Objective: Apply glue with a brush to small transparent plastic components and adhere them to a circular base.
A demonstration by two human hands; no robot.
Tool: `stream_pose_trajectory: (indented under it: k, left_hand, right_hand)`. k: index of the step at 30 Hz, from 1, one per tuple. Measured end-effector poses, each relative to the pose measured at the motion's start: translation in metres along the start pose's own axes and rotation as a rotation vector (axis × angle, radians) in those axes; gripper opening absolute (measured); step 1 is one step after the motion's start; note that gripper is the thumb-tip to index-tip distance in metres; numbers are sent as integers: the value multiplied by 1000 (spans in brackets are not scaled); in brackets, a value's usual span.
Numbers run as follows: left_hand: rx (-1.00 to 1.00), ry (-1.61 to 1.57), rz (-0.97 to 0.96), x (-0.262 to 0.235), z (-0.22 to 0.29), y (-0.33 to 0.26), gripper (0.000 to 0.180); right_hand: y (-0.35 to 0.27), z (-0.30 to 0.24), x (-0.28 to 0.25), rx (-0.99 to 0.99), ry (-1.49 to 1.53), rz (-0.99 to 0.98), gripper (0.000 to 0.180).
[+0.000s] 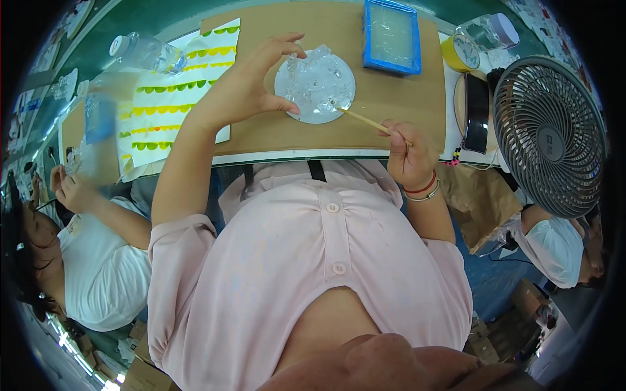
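Note:
A round, clear-white disc lies on the brown board, with lumpy, see-through shapes on top. From the left, my left hand curves around it, its thumb at the lower left rim and its fingertips at the upper left part. My right hand pinches a thin wooden stick and wears a red cord and a bracelet at the wrist. The stick's far tip meets the disc near its lower right rim; what is on the tip is too small to make out.
Behind the disc lies a blue-framed tray. Farther right are a yellow tape roll, a lidded clear jar, a dark phone-like slab and a fan. Leftward are a patterned sheet, a bottle and a co-worker's hand.

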State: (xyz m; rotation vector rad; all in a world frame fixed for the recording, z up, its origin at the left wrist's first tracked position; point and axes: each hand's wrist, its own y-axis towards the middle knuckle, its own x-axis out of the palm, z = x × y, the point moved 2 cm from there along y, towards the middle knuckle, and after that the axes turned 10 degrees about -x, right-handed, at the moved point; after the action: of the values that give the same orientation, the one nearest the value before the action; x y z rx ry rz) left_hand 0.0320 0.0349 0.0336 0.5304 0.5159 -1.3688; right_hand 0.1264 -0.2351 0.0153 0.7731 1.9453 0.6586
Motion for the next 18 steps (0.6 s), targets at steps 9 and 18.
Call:
stream_pose_trajectory:
  k: [9,18]
  left_hand:
    - [-4,-66,64,11,-1,-7,79]
    - [-28,-44,216,25,6,-14,74]
  right_hand:
    - [-2,13,-1,94,-46,99,3]
    - [4,16,-7,80,-113,33,8]
